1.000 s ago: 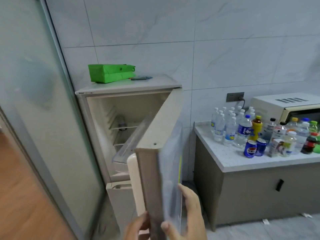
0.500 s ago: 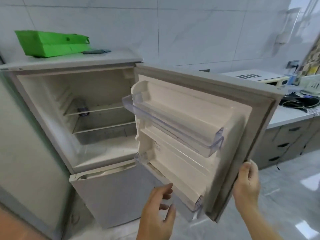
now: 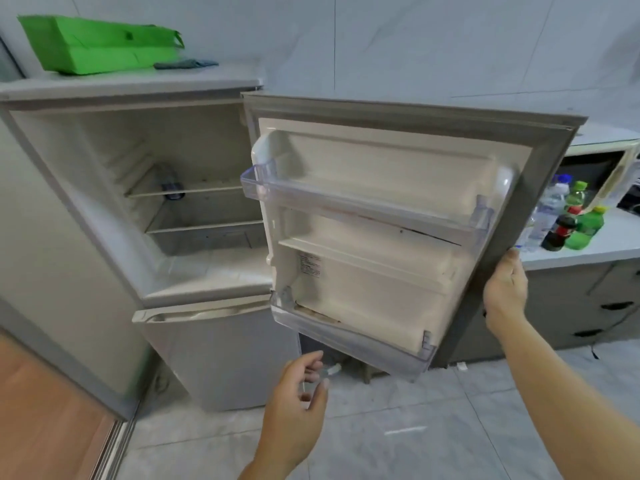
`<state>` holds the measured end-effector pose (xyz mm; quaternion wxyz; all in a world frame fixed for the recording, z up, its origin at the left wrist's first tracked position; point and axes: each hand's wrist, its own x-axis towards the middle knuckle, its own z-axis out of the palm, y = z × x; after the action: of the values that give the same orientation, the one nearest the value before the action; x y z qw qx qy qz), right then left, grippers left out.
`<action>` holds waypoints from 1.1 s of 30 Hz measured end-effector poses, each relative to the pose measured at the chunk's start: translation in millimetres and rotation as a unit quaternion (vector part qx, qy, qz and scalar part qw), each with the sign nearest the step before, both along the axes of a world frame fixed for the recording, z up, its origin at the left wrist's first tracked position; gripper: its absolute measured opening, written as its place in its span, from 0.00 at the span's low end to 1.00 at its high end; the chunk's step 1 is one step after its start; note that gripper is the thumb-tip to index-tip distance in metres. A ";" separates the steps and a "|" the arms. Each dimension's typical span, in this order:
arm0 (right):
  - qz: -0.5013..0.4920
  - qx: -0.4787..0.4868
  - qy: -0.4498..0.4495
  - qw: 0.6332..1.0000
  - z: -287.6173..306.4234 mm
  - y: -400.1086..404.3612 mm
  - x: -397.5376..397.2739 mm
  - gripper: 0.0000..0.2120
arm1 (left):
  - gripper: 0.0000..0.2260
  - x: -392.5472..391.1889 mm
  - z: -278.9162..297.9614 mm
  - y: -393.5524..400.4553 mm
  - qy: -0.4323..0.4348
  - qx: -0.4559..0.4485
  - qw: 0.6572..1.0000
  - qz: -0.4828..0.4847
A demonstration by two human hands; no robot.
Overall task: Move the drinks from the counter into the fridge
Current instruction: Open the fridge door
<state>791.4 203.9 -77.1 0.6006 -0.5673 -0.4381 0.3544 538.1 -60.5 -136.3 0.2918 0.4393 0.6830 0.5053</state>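
The fridge [image 3: 207, 216] is seen with its upper door [image 3: 398, 237] swung wide open, the inner side turned to the camera. The inside is pale and mostly bare; two thin wire shelves are visible, and one small clear bottle [image 3: 170, 183] is lying on the upper shelf at the back. Two transparent bins are fixed on the door, one near the top and one at the bottom edge. The lower door is shut.

The outer edge of the open door is held by the right hand [image 3: 505, 292], the fingers being wrapped behind it. The left hand [image 3: 299, 386] is kept free below the door's lower bin, its fingers loosely bent and nothing being held in it.

The drinks [image 3: 564, 221] are standing on the white counter [image 3: 595, 245] to the right, partly hidden by the door: clear water bottles, green bottles and one dark bottle with a red cap. A microwave [image 3: 609, 161] is placed behind them. A green bag [image 3: 100, 46] is laid on top of the fridge, with a grey cloth just beside it. The wall is covered in pale tiles, and the floor in grey tiles.
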 end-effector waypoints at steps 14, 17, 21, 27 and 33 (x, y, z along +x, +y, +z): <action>0.115 -0.005 0.007 0.993 4.4 30.3 18.1 0.14 | 0.21 103.9 -11.8 65.7 -0.046 0.031 0.998 0.021; 0.116 -0.010 -0.007 0.993 6.3 29.0 20.7 0.14 | 0.21 106.0 -9.0 83.9 -0.056 0.028 0.998 -0.013; 0.128 -0.017 -0.053 0.990 9.1 28.7 30.1 0.17 | 0.22 118.0 -7.1 104.8 -0.061 0.032 0.996 -0.061; 0.146 -0.022 -0.096 0.984 16.1 24.5 41.9 0.16 | 0.22 141.2 -8.9 122.9 -0.070 0.039 0.991 -0.104; 0.176 -0.030 -0.088 0.980 8.3 40.7 55.5 0.16 | 0.22 169.0 -19.1 154.1 -0.073 0.005 0.988 -0.133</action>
<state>846.9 244.7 -68.8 0.4706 -0.5278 -0.5718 0.4160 707.0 93.6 -155.4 0.4036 0.4895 0.5925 0.4964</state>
